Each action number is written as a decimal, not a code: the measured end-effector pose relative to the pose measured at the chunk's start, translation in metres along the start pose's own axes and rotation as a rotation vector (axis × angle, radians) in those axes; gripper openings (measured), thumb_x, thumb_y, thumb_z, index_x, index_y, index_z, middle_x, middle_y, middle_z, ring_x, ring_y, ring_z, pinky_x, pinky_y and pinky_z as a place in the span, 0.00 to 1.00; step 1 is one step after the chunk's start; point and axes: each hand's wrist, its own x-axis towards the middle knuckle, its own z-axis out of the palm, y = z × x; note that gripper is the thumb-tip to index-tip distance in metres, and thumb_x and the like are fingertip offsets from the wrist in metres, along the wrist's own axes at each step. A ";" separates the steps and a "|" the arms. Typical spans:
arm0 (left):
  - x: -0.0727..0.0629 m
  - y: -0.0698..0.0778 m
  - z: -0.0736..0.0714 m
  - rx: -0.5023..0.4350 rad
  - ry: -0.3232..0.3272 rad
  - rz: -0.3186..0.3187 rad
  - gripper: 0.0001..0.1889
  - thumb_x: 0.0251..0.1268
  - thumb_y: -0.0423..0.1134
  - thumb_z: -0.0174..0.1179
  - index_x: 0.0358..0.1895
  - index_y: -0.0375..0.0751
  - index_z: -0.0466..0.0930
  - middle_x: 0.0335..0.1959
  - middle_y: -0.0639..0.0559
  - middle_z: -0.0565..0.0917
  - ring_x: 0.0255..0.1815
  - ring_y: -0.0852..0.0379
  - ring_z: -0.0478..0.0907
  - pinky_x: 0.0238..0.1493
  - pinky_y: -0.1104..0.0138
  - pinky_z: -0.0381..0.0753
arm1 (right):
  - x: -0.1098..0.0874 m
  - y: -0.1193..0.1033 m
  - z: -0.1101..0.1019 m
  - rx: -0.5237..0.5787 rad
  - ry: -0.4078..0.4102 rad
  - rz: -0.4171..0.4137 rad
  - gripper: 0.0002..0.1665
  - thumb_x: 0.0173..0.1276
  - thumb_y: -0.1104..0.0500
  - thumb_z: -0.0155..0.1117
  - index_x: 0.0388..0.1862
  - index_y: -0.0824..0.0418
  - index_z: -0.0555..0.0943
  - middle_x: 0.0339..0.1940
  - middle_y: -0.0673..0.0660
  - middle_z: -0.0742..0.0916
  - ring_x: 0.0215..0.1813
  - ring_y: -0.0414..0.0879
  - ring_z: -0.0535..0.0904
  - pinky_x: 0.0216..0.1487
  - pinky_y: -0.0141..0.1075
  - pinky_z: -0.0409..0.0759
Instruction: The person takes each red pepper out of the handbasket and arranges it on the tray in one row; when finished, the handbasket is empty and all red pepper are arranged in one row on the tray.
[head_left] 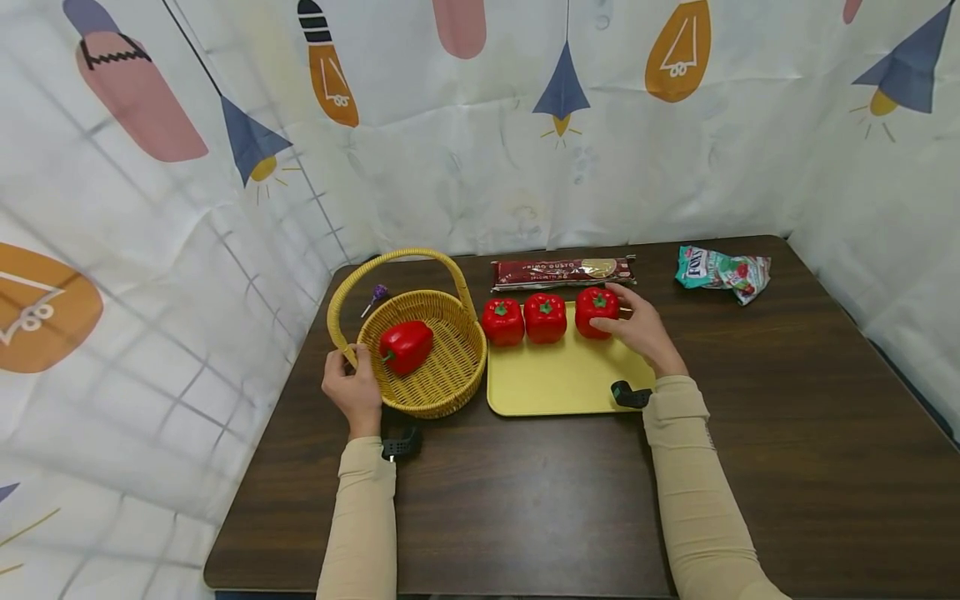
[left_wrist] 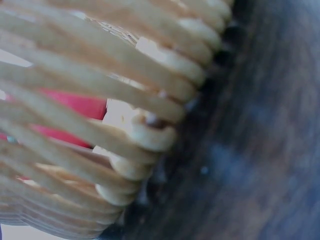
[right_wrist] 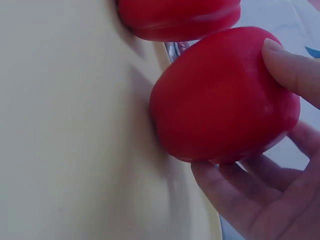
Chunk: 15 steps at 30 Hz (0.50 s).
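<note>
At the left, my left hand point(head_left: 351, 387) grips the base of the yellow wicker basket's point(head_left: 450, 407) arched handle, by the rim. Inside the basket a red bell pepper point(head_left: 407, 347) lies on its side. My right hand point(head_left: 643, 329) holds another red bell pepper point(head_left: 591, 310) between thumb and fingers, over the far part of the yellow tray point(head_left: 555, 383). Two more bell peppers, a left one point(head_left: 501, 323) and a middle one point(head_left: 545, 318), stand to its left. In the right wrist view the held pepper point(right_wrist: 215, 100) sits close above the tray; the left wrist view shows the basket's weave point(left_wrist: 150, 95).
Behind the tray lies a long dark-red snack packet point(head_left: 562, 272). A green and pink candy bag point(head_left: 722, 272) is at the back right. A purple-wrapped lollipop point(head_left: 377, 295) lies behind the basket. Patterned curtains point(head_left: 480, 167) border the dark wooden table point(head_left: 525, 508).
</note>
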 end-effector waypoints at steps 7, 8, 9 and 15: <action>0.002 -0.029 0.003 0.011 0.013 0.000 0.06 0.62 0.28 0.61 0.31 0.26 0.82 0.26 0.59 0.73 0.29 0.70 0.71 0.35 0.78 0.70 | -0.002 -0.003 0.001 0.044 -0.080 -0.047 0.46 0.64 0.60 0.69 0.77 0.54 0.59 0.75 0.63 0.63 0.69 0.67 0.64 0.63 0.57 0.70; 0.002 -0.034 0.003 0.011 0.013 -0.002 0.06 0.62 0.29 0.62 0.31 0.27 0.82 0.26 0.60 0.73 0.29 0.70 0.71 0.35 0.77 0.70 | -0.002 -0.005 0.001 0.053 -0.090 -0.048 0.46 0.64 0.62 0.69 0.77 0.56 0.58 0.76 0.63 0.62 0.69 0.68 0.63 0.63 0.57 0.70; 0.003 -0.037 0.003 0.014 0.011 -0.005 0.06 0.63 0.30 0.62 0.31 0.28 0.83 0.26 0.61 0.74 0.30 0.69 0.71 0.35 0.77 0.70 | -0.003 -0.006 0.001 0.061 -0.096 -0.044 0.46 0.64 0.63 0.68 0.77 0.56 0.58 0.76 0.63 0.61 0.70 0.69 0.63 0.63 0.57 0.70; 0.003 -0.041 0.003 0.005 -0.002 -0.020 0.09 0.64 0.35 0.62 0.32 0.30 0.83 0.27 0.62 0.75 0.30 0.67 0.73 0.36 0.77 0.72 | -0.009 -0.019 0.001 0.082 -0.110 -0.013 0.46 0.65 0.68 0.65 0.78 0.60 0.56 0.77 0.66 0.58 0.70 0.71 0.61 0.64 0.59 0.68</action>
